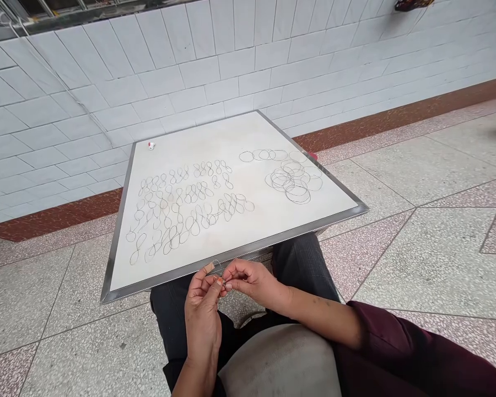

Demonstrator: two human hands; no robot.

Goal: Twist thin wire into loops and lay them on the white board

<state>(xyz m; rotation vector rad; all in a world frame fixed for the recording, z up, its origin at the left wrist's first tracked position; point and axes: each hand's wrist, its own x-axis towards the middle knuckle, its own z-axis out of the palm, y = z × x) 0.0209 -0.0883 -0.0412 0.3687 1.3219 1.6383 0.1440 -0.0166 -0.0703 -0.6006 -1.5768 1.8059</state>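
My left hand (206,300) and my right hand (252,281) meet just past the near edge of a white table (248,231), above my lap. Between their pinched fingertips is a thin wire loop (217,261), its arc rising above the fingers. A tan wrap (209,267) covers a fingertip of my left hand. On the table's left half lie several wires twisted into figure-eights (194,227), in rough rows. To the right, several plain round wire rings (297,193) overlap in a loose pile, with more in a line behind them.
A small red and white object (151,146) sits near the table's far left corner. The metal-edged table stands against a white tiled wall (206,71). A window frame (66,19) is at the upper left. Speckled tile floor (450,253) surrounds the table.
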